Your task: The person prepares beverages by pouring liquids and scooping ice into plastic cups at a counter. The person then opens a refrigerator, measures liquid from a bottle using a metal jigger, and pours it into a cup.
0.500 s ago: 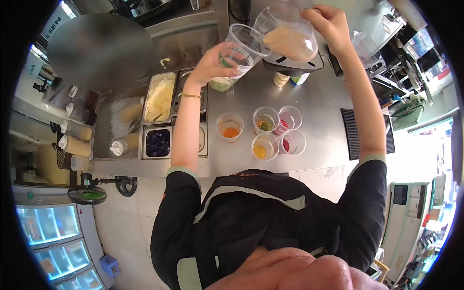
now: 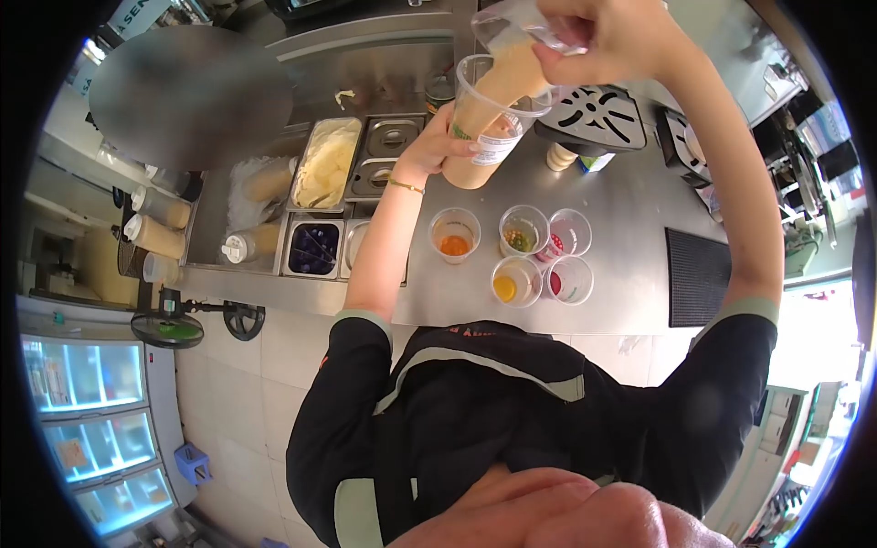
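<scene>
My left hand (image 2: 434,148) is wrapped round a large clear plastic cup (image 2: 498,146), tilted above the counter. In my right hand (image 2: 612,41) is a clear plastic jug (image 2: 502,20), tipped over the cup's mouth. Tan liquid (image 2: 513,75) runs from the jug into the cup, where more of it shows through the wall. My right fingers partly hide the jug. Nearer my body stand several small clear cups, among them one with orange contents (image 2: 454,245), one with green bits (image 2: 519,240) and one with yellow (image 2: 505,289).
A metal pan of pale creamy stuff (image 2: 323,173) and a pan with dark purple contents (image 2: 313,248) sit left of the cups. Bottles (image 2: 256,241) lie in a tray farther left. A black slotted stand (image 2: 594,117) and a black ribbed mat (image 2: 696,274) are to the right.
My right hand has tipped the jug further over the cup. Tan liquid has flowed into the cup. The view has shifted slightly, so the counter things appear further right.
</scene>
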The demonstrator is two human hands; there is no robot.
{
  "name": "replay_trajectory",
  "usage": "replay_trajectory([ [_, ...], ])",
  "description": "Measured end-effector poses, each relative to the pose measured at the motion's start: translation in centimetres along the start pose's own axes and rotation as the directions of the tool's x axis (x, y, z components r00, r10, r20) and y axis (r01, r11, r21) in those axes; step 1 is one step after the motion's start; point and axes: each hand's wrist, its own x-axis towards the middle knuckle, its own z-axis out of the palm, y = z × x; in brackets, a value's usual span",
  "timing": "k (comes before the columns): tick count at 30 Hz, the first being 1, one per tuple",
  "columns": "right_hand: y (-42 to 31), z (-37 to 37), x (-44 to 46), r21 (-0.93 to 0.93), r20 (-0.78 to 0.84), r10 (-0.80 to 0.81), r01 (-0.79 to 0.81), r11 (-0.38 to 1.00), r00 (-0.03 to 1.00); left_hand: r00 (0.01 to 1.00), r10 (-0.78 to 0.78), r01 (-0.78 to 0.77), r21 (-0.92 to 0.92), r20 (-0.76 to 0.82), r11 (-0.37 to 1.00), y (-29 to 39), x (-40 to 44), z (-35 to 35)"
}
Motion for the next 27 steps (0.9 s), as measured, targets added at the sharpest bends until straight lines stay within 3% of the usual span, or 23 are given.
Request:
replay_trajectory([
  [2,1.0,0.1,-1.5,0.032,0.047,0.101,-0.103,0.994,0.994,0.999,0.016,-0.014,0.057,-0.041,0.998,0.1,0.2,0.6],
  [3,2.7,1.7,-4.2,0.163,0.017,0.255,-0.255,0.953,0.967,0.998,0.019,-0.012,0.103,-0.063,0.995,0.4,0.5,1.1],
  [5,3.6,4.0,-6.7,0.273,-0.178,0.441,-0.386,0.881,0.880,0.994,-0.039,0.056,0.175,-0.102,0.983,0.1,0.9,1.2],
  [6,3.8,5.0,-7.7,0.336,-0.264,0.529,-0.437,0.834,0.807,0.994,-0.039,0.058,0.177,-0.106,0.982,-0.1,1.0,1.0],
  [8,4.4,7.4,-9.8,0.553,-0.397,0.772,-0.542,0.633,0.496,0.993,-0.039,0.058,0.176,-0.110,0.983,-0.6,1.2,0.8],
  [10,5.3,10.2,-12.3,0.767,-0.359,0.902,-0.476,0.431,0.238,0.993,-0.002,0.012,0.091,-0.114,0.996,-1.0,1.1,0.4],
  [12,5.1,12.6,-14.0,0.909,-0.343,0.934,-0.215,0.357,0.102,0.992,0.020,-0.021,-0.008,-0.128,1.000,-0.8,0.8,-0.2],
  [15,5.7,14.4,-15.7,0.951,-0.305,0.952,-0.067,0.303,-0.031,0.994,0.068,-0.069,-0.012,-0.084,0.998,1.1,0.3,-0.4],
  [18,5.6,14.4,-16.0,0.925,-0.356,0.934,-0.140,0.354,0.008,0.981,0.133,-0.132,0.021,-0.140,0.991,3.0,-1.1,-1.4],
  [19,5.1,14.4,-15.9,0.883,-0.379,0.924,-0.315,0.347,-0.043,0.971,0.137,-0.134,0.028,-0.196,0.991,4.0,-2.1,-1.2],
  [20,6.2,14.7,-17.7,0.735,-0.476,0.878,-0.529,0.424,0.043,0.968,0.146,-0.142,0.033,-0.204,0.989,4.9,-2.9,-1.6],
  [22,5.1,14.4,-16.7,0.591,-0.574,0.817,-0.664,0.459,0.054,0.963,0.160,-0.154,0.043,-0.218,0.987,6.8,-5.2,-3.1],
  [27,-4.9,14.5,-15.0,0.399,-0.823,0.567,-0.669,0.627,0.041,0.928,0.224,-0.203,0.101,-0.298,0.974,12.1,-13.4,-8.0],
])
